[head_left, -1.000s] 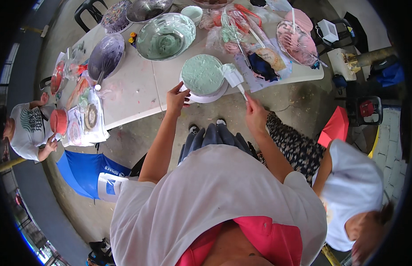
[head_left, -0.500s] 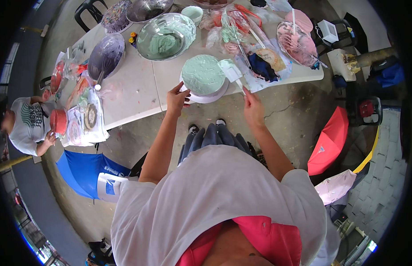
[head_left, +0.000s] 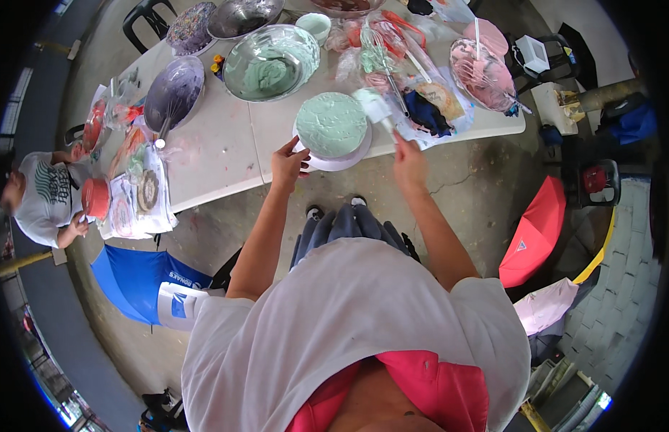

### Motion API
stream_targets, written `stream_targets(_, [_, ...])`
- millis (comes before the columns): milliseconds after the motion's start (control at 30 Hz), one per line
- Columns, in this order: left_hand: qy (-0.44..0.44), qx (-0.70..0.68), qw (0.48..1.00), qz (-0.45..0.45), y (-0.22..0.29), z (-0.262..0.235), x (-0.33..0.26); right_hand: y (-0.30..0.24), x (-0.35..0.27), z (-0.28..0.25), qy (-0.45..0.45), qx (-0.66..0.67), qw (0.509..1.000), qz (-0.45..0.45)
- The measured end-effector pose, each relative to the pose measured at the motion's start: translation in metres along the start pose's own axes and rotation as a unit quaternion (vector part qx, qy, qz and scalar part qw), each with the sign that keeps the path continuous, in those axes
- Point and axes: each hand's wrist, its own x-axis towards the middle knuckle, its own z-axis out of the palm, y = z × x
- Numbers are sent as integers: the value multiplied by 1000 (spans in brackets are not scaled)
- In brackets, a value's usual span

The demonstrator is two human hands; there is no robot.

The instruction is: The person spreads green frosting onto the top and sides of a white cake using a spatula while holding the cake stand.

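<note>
A round cake (head_left: 332,124) coated in pale green frosting sits on a white cake turntable (head_left: 337,164) near the table's front edge. My left hand (head_left: 286,165) grips the turntable's left rim, its thumb and fingers at the edge and some fingers hidden below. In my closed right hand (head_left: 410,164) is the handle of a white spatula (head_left: 378,109), its blade smeared with green frosting. The blade is blurred by motion beside the cake's upper right side; whether it touches cannot be told.
A steel bowl of green frosting (head_left: 305,75) stands behind the cake, with a purple-smeared bowl (head_left: 177,81) to its left. Whisks, plastic bags and a dark cloth (head_left: 426,114) lie at right, near a pink frosting bowl (head_left: 482,74). Another person (head_left: 46,191) works at far left.
The spatula and my right hand have shifted slightly up and left, the blade now blurred. My left hand stays at the turntable's rim.
</note>
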Motion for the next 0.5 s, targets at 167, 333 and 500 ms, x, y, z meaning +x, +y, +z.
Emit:
stream_targets(167, [1, -5, 1000, 1, -2, -1, 0, 7, 12, -23, 5, 192, 980, 59])
stream_targets(333, [-1, 7, 1000, 2, 1, -2, -2, 3, 42, -12, -89, 127, 986, -56])
stream_targets(500, [3, 9, 1000, -2, 1, 0, -3, -1, 74, -6, -158, 48, 981, -102])
